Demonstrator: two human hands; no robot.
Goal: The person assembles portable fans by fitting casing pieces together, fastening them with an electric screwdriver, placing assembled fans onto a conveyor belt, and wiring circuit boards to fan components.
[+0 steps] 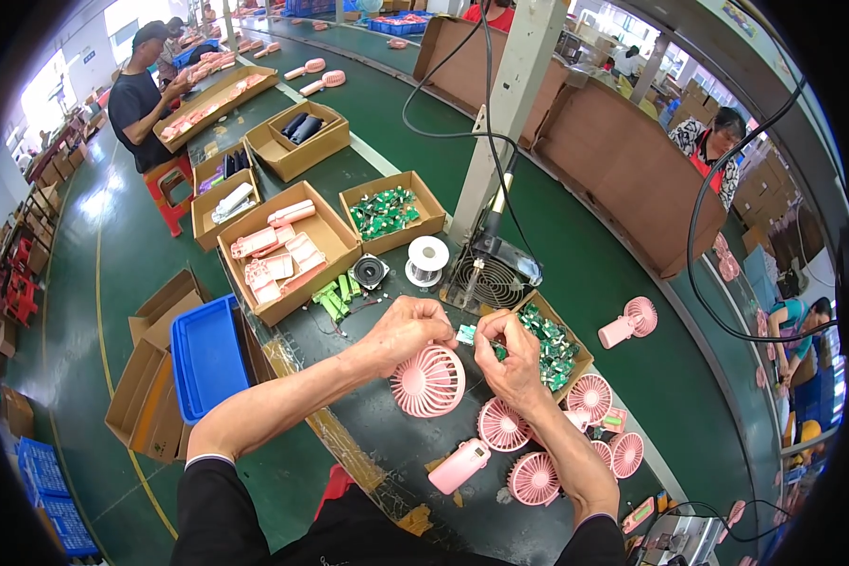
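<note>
My left hand is closed in a pinch just above a pink fan head with a round slatted grille; what its fingertips hold is too small to make out. Facing it, my right hand pinches a small green circuit board at its fingertips. Beneath my right forearm lie several more pink fan heads. A pink fan handle rests on the dark bench below my hands. Beside my right hand stands a cardboard box of green circuit boards.
Beyond my hands are a solder wire spool, a round speaker, a fume fan and green battery cells. Cardboard boxes hold pink shells and boards. A metal post rises behind; a conveyor carries a pink fan. Other people work farther off.
</note>
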